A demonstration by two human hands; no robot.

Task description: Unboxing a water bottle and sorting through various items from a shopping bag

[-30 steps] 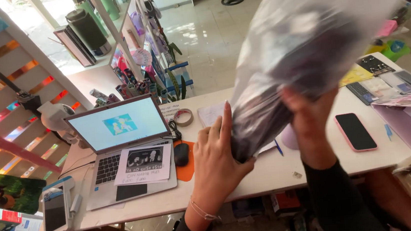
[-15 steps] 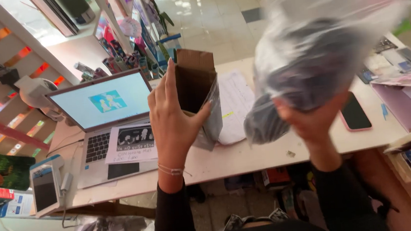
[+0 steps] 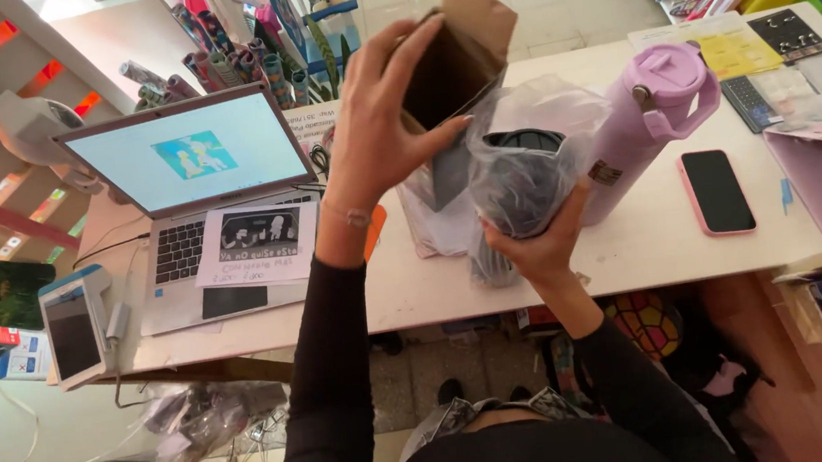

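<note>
My left hand (image 3: 376, 124) grips an open brown cardboard box (image 3: 459, 51), tilted so its dark inside faces me, above the white table (image 3: 634, 250). My right hand (image 3: 538, 244) holds from below a dark cylindrical thing wrapped in a clear plastic bag (image 3: 530, 164), just right of the box and touching it. Both arms wear black sleeves. More crumpled clear plastic hangs under the box by the table top.
An open laptop (image 3: 190, 182) with a printed sheet on its keyboard sits at left, a small white handheld device (image 3: 74, 329) beside it. A lilac bottle (image 3: 646, 118) stands right of the bag, then a pink-cased phone (image 3: 717, 191), a calculator and papers.
The big plastic-wrapped bundle came down from in front of the camera to table height. My left hand picked up the cardboard box and raised it. The lilac bottle came into sight.
</note>
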